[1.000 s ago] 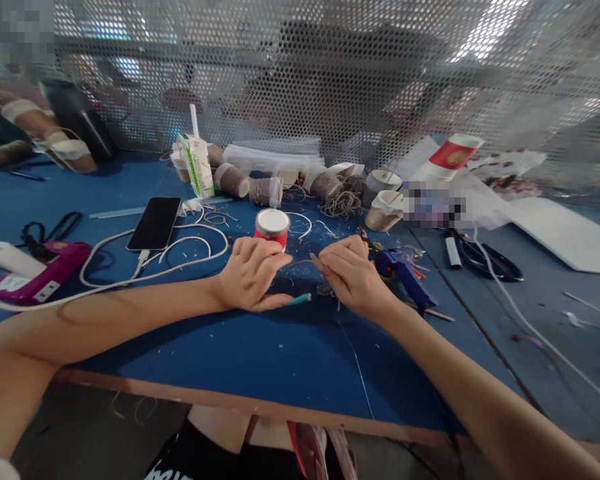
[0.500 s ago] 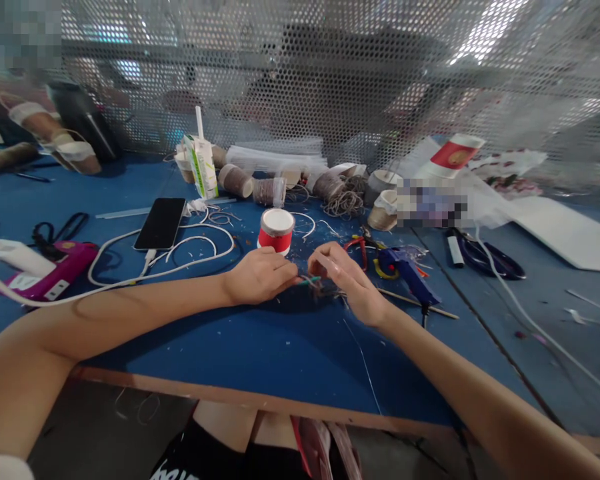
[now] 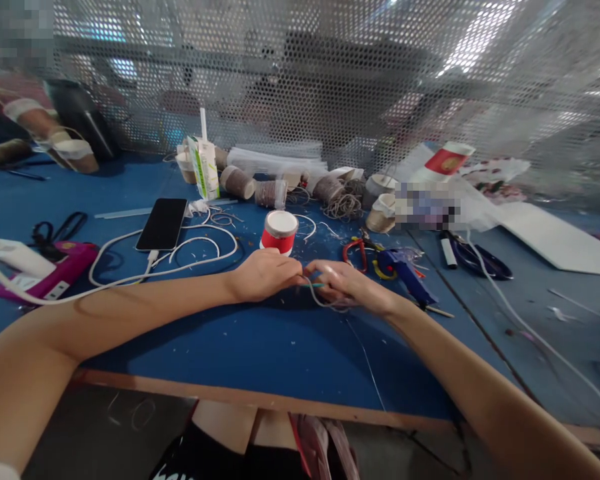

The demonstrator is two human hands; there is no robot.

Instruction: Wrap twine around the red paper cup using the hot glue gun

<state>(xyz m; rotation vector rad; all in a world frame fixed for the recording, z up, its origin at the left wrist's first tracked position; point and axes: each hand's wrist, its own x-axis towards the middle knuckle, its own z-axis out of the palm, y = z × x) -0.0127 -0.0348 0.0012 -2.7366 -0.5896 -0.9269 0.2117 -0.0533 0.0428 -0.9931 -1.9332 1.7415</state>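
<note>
My left hand (image 3: pixel 263 275) and my right hand (image 3: pixel 347 288) meet fingertip to fingertip low over the blue table (image 3: pixel 260 347). Between them runs a thin green-tipped stick (image 3: pixel 314 285), pinched by my left fingers. A pale wire (image 3: pixel 325 303) loops under my right hand, whose fingers are curled round it. Just behind my left hand stands a red cup with a white lid (image 3: pixel 279 232).
A phone (image 3: pixel 162 224) on a white cable (image 3: pixel 190 257) lies left. A blue glue gun (image 3: pixel 407 277), red pliers (image 3: pixel 354 251) and scissors (image 3: pixel 475 260) lie right. Twine spools (image 3: pixel 337 197), a carton (image 3: pixel 203 167) and a pink tool (image 3: pixel 45 277) crowd the back and left, before a mesh screen (image 3: pixel 330 80).
My hands have drawn together from a hand's width apart until the fingertips touch. The right hand has dropped lower onto the table over the wire.
</note>
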